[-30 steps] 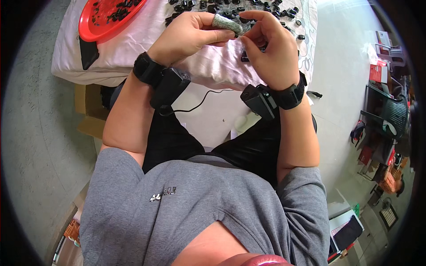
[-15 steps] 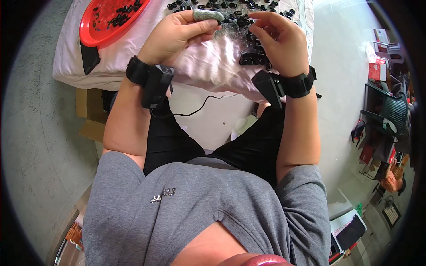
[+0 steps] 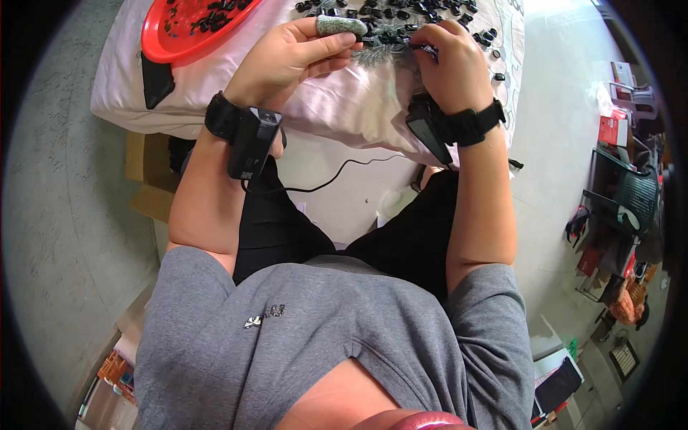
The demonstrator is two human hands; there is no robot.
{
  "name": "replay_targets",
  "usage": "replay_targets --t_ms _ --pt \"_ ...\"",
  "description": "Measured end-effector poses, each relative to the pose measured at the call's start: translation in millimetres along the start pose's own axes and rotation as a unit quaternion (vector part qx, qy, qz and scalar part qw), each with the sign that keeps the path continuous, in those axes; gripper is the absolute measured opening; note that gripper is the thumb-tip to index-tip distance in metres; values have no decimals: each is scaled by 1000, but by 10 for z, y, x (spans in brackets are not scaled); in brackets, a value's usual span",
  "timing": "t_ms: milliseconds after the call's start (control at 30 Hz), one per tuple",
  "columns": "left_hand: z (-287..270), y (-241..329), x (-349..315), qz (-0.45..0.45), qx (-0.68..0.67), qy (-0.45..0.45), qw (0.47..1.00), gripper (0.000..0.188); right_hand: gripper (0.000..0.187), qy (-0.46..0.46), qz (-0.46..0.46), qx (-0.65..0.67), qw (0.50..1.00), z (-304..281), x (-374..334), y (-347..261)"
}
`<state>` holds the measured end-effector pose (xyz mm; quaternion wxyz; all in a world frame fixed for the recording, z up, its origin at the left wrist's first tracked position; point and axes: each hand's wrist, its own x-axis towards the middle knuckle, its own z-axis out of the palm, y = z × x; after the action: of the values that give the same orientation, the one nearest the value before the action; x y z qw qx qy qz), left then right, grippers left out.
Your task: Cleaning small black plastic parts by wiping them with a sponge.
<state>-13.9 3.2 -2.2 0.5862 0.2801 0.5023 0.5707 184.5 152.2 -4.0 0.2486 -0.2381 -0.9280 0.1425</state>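
Observation:
My left hand (image 3: 297, 57) is closed in a pinch above the cloth-covered table (image 3: 315, 107). A grey-green fabric finger cover (image 3: 337, 26) appears to sit on its index finger. A small black piece (image 3: 360, 36) shows at the fingertips, partly hidden. To the right, my right hand (image 3: 455, 68) has its fingers curled and pressed together on a small dark shiny piece (image 3: 430, 50), too small to name. Beyond both hands lie many small black shiny parts (image 3: 390, 13), with thin clear plastic strands (image 3: 383, 54) among them.
A red basin (image 3: 150, 46) with more black parts stands at the table's far left. Beside it lies a flat black object (image 3: 156, 80). A black cable (image 3: 308, 189) runs from my left wrist device (image 3: 254, 143). An open cardboard box (image 3: 147, 168) is below the table's left edge.
My right hand's fingers have gone from spread to closed on a small dark piece. The left hand keeps its pinch. The view has shifted slightly, so the table and basin appear farther up and right.

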Motion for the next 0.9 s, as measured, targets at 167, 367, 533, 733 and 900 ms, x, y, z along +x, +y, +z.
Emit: replay_targets --t_ms 167,367,533,733,900 --pt "-11 -67 55 20 -21 -31 999 22 17 -2 132 176 976 -90 -56 -174" --pt "92 -179 152 30 -8 -37 999 24 25 -22 174 545 820 -91 -181 -220" --pt "224 -169 162 40 -19 -42 998 24 19 -8 167 572 803 -100 -224 -181" --pt "249 -175 182 40 20 -52 998 24 17 -11 179 584 792 -119 -253 -178" --pt "335 -117 122 48 17 -51 997 23 15 -10 182 567 803 -87 -280 -131"
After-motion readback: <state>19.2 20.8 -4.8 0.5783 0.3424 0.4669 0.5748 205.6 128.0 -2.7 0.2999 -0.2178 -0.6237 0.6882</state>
